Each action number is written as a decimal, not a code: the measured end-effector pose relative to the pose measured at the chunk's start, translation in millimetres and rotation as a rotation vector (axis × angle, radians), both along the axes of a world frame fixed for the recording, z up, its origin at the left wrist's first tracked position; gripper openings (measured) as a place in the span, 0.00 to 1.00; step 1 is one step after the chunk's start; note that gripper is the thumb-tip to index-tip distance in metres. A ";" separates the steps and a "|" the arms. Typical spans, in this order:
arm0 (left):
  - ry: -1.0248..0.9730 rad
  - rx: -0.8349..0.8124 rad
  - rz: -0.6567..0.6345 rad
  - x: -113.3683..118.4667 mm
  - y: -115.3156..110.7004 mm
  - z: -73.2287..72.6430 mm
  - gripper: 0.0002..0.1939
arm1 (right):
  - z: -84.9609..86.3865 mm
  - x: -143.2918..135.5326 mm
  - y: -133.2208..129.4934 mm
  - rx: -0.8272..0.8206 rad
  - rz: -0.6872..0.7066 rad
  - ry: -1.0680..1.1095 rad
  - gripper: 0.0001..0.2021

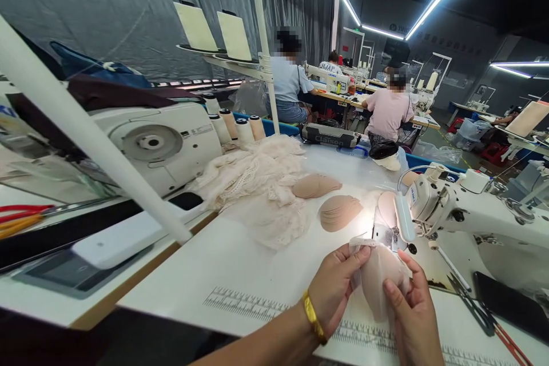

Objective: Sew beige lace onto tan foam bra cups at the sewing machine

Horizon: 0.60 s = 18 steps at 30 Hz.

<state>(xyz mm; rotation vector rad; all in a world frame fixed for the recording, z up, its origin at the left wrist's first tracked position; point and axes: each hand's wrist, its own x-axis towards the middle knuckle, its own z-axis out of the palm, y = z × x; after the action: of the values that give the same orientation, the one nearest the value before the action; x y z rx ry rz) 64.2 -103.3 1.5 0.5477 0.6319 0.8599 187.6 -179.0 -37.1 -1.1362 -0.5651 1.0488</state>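
A pale bra cup covered in thin sheer fabric [377,283] is held up between my hands, just in front of the sewing machine [429,206]. My left hand [337,277], with a gold bracelet at the wrist, pinches a folded edge of the fabric at the upper left. On the right side, my right hand [414,303] grips the cup with its thumb across the front. The lit needle area lies right behind the cup. Stacked beige bra cups [341,213] and another beige stack [316,185] rest on the table beyond my left hand.
Cream lace fabric [257,183] is heaped at the left of the table [240,274], which bears printed rulers. Scissors [482,309] and a black phone [510,303] lie at the right. Thread cones [244,130] and a second machine [158,143] stand left. Several people sit sewing farther back.
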 end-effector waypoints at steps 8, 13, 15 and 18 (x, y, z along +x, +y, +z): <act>-0.050 0.005 -0.113 5.1 -2.6 8.8 0.21 | -9.8 11.1 1.1 0.004 0.015 -0.056 0.40; -0.028 -0.007 -0.134 11.9 2.8 5.1 0.21 | -6.5 5.0 -3.4 0.023 0.022 -0.112 0.43; -0.043 -0.020 -0.138 9.0 7.4 7.3 0.21 | -8.4 7.2 -9.1 0.041 0.077 -0.151 0.47; -0.010 0.105 -0.301 -3.6 14.4 20.9 0.22 | -7.9 25.9 -16.5 0.040 0.142 -0.306 0.46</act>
<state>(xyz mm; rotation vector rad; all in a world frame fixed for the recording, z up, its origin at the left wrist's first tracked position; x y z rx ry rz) 60.6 -88.9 22.5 0.7132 0.4815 0.6133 213.6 -195.5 -45.1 -1.2442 -0.9164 0.9848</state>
